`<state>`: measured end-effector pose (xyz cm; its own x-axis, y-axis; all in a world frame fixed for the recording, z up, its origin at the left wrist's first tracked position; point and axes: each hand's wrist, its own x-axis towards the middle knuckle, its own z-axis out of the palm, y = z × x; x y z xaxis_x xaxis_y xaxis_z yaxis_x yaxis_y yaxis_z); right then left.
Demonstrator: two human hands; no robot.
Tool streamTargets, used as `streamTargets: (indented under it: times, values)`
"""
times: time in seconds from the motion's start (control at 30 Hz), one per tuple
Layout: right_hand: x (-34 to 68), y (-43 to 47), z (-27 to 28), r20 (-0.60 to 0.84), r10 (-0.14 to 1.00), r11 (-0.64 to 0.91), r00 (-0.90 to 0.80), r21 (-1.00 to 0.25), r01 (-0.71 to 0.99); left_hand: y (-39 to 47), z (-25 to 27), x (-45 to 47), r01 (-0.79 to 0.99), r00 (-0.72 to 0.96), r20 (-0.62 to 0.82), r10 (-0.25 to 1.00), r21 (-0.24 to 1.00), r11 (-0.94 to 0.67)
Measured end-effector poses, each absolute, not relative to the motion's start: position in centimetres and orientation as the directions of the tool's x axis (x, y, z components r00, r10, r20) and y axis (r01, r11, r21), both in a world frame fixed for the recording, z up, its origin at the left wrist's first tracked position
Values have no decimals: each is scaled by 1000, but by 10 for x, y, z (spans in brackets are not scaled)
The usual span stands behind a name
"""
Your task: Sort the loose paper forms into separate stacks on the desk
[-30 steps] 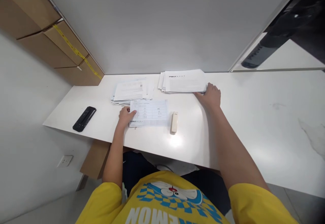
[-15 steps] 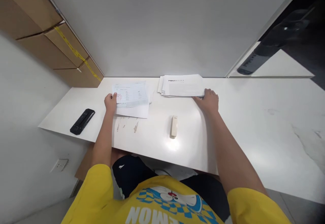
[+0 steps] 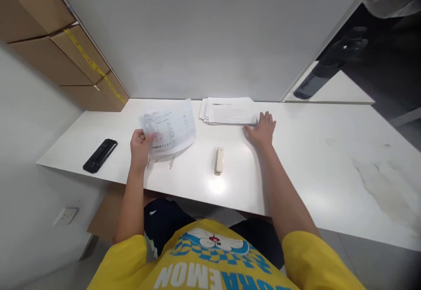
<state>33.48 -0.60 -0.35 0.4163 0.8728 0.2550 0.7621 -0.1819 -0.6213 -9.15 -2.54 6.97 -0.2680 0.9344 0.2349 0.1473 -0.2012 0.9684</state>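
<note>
My left hand (image 3: 139, 146) is closed on the left edge of printed sheets of paper (image 3: 176, 125), thumb on top. The sheets are slightly curved and partly lifted from the table, with a reddish stamp near the thumb; motion blurs their left side. At the right end of a stack of papers (image 3: 232, 112) rests my right hand (image 3: 263, 129). Its fingers are spread, with the thumb touching or very near the stack's lower right corner. Between the hands and closer to me lies a small cream stapler (image 3: 219, 160).
A black phone-like device (image 3: 100, 155) lies on the white table (image 3: 190, 180) at left. Cardboard boxes (image 3: 95, 93) with yellow tape stand at the back left. A grey panel (image 3: 204, 36) closes off the back. A dark bottle (image 3: 312, 84) lies beyond it at right.
My left hand has raised and turned the sheets, which now curve and tilt. The right hand's fingers have spread at the stack's edge. The whole view has shifted slightly.
</note>
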Motion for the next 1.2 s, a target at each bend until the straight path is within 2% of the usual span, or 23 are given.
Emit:
streamTargets:
  times: [0.1,0.2,0.3,0.37,0.47,0.57,0.73,0.9,1.03,1.2]
  values:
    - [297,-29,15,306,903,51,303,-774,631,-62,43,-94,178,-288,198,937,972,-151]
    - [256,-42,30,284,959,252,11,-866,431,-92,14,-92,286,-263,198,944,951,-120]
    - [226,-45,36,171,953,235,-250,-938,253,-111,-3,-86,347,-272,273,923,922,-171]
    - [216,-47,37,128,936,201,-329,-959,199,-118,-6,-82,326,-282,295,913,924,-198]
    - [209,-59,38,179,934,229,-311,-964,132,-121,-6,-78,289,-314,289,904,937,-198]
    - [204,-84,43,233,946,256,-224,-963,81,-121,-8,-76,314,-409,349,843,921,-229]
    - [196,-143,48,300,950,310,-86,-938,156,-123,-10,-64,318,-379,529,759,845,-430]
    - [196,-178,24,159,987,155,9,-972,175,-127,-4,-53,312,-350,550,759,832,-459]
    - [205,-196,12,133,991,134,-15,-972,194,-129,3,-47,344,-373,571,731,817,-463]
    - [239,-227,18,95,989,65,116,-969,240,-140,4,-32,202,-226,629,744,777,-596]
